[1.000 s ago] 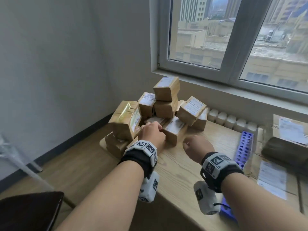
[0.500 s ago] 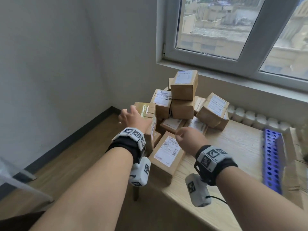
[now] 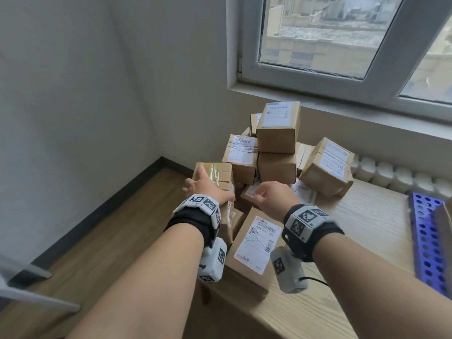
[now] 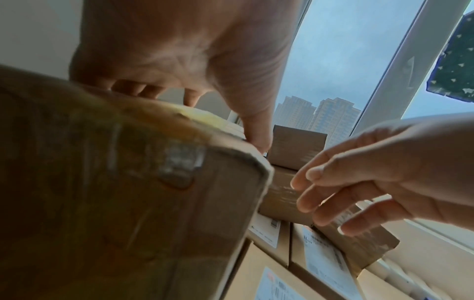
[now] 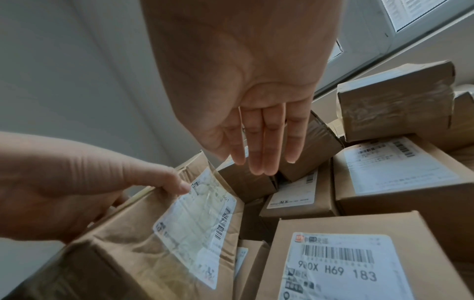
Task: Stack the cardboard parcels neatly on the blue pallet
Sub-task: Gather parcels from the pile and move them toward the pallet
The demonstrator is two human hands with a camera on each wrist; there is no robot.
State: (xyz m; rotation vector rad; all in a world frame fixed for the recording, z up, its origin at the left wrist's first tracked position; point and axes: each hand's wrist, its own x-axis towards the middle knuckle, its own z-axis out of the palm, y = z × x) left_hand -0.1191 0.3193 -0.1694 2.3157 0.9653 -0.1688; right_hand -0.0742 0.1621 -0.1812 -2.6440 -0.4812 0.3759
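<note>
A person's left hand [image 3: 205,189] takes a tape-wrapped parcel [image 3: 220,177] at the left end of a heap of cardboard parcels [image 3: 276,152] on a wooden table [image 3: 367,231] under a window [image 3: 342,35]. This grip is closed on the parcel: the thumb [image 5: 177,183] presses the label face, and the fingers curl over the far top edge in the left wrist view. The parcel stands on end, long axis roughly upright, its shipping label turned toward the right hand [image 3: 271,196]. That hand hovers just right of the parcel with straight, relaxed fingers [image 5: 259,154], holding nothing and pointing into the heap. Below and between the two hands a flat parcel marked "H69 183" [image 3: 256,241] lies label up, long axis running away from the person, its near end over the table's edge. Well right of both hands, the blue pallet [image 3: 428,241] lies on the table, its perforated length running front to back.
</note>
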